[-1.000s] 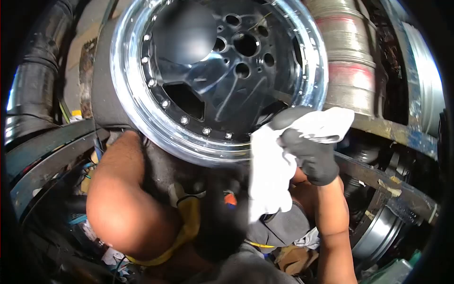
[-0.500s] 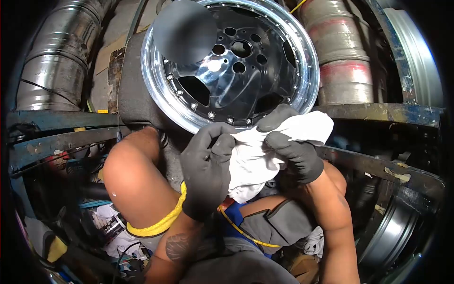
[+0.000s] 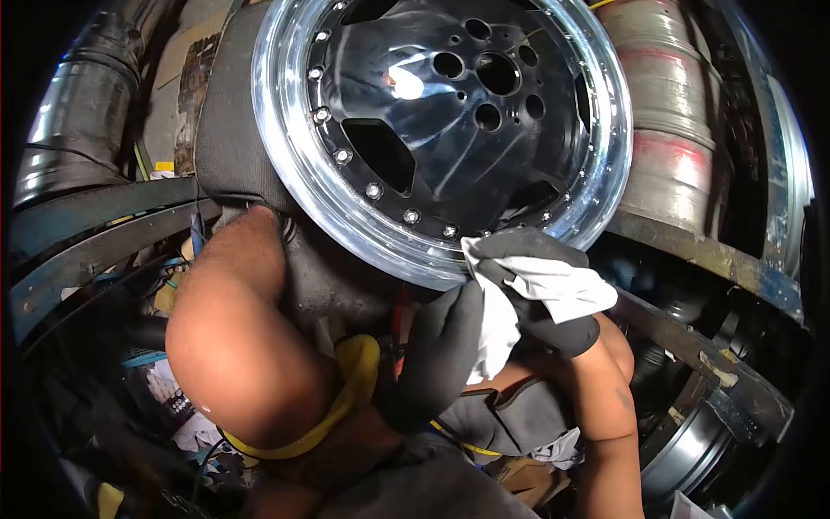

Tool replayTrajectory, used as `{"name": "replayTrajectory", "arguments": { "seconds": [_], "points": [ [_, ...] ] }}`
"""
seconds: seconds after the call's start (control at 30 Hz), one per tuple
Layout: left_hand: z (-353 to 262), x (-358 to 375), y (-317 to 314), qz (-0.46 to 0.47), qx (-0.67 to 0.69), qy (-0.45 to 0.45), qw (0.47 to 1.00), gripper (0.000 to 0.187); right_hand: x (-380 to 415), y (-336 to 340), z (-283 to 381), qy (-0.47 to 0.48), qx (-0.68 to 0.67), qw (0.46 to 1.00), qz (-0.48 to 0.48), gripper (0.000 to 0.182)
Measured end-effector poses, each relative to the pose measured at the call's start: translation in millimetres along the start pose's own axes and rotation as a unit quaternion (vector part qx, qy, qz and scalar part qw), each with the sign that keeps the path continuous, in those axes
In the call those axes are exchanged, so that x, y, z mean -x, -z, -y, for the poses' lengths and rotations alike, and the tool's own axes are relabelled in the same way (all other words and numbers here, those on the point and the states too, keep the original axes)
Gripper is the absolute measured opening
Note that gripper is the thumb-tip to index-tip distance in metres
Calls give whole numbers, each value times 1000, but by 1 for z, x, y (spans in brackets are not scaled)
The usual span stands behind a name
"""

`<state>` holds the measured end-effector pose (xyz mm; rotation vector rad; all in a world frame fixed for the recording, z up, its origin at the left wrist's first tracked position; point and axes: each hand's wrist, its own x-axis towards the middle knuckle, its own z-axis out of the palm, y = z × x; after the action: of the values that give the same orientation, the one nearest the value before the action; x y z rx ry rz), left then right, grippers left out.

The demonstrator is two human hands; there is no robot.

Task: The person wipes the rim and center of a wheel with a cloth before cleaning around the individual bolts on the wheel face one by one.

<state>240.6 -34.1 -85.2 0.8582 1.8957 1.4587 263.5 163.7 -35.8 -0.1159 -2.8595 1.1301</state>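
My right hand (image 3: 540, 290), in a dark glove, is clenched on a white cloth (image 3: 553, 285) and presses it against the lower edge of the wheel rim (image 3: 346, 208). The cloth is bunched between my thumb and fingers, with one fold hanging down towards my lap. My left hand (image 3: 441, 350), also gloved, sits just below and to the left of the right one; its fingers lie against the hanging part of the cloth, but I cannot tell whether they are closed on it.

The wheel rim stands tilted in front of me, leaning on a grey padded support (image 3: 229, 130). Its outer lip is polished bright; the centre is glossy black with a ring of bolts (image 3: 373, 190) around it and round holes at the hub. The cloth meets the lip at the lower right, close to the bolt ring.

My left knee (image 3: 233, 346) is raised below the rim, with a yellow band (image 3: 346, 402) at the edge of my clothing. A stack of bare metal rims (image 3: 674, 138) stands to the right, and a shiny duct (image 3: 69, 121) runs along the left.
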Motion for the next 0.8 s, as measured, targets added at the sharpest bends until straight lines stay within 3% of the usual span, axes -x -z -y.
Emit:
{"name": "replayTrajectory", "arguments": {
  "seconds": [0.1, 0.17, 0.23, 0.3, 0.37, 0.4, 0.43, 0.53, 0.63, 0.67, 0.7, 0.8],
  "points": [
    [-13, -6, 12, -24, -213, -94, 972, 41, 15, -6, -12, -130, -16, 990, 56, 30],
    [-17, -8, 4, -57, -111, -45, 991, 37, 14, -2, -19, -86, 50, 993, 65, 33],
    [-20, -13, 7, -34, 124, 151, 980, 39, 6, -1, -21, -64, 76, 992, 77, 34],
    [-26, -23, 15, -9, 347, 329, 878, 40, -5, -1, -18, -64, 63, 992, 89, 35],
    [-28, -28, 20, 19, 536, 475, 697, 42, -2, -6, -24, -54, 71, 993, 78, 35],
    [-28, -29, 18, 15, 571, 481, 665, 42, -1, -8, -24, -46, 80, 993, 68, 35],
    [-28, -26, 14, 8, 589, 469, 659, 41, -2, -10, -24, -36, 89, 994, 58, 35],
    [-30, -16, -6, -22, 574, 386, 722, 40, -15, -9, -8, -107, -7, 994, 37, 34],
    [-29, -11, -15, -31, 556, 350, 753, 39, -27, -8, 1, -108, 20, 991, 80, 38],
    [-29, -9, -17, -35, 556, 343, 756, 39, -27, -2, 6, -25, 108, 989, 99, 43],
    [-28, -7, -19, -39, 559, 339, 756, 39, -38, -5, 21, -88, 106, 984, 113, 43],
    [-26, -5, -21, -49, 585, 341, 734, 38, -36, -10, 22, -47, 165, 980, 101, 40]
  ]
}}
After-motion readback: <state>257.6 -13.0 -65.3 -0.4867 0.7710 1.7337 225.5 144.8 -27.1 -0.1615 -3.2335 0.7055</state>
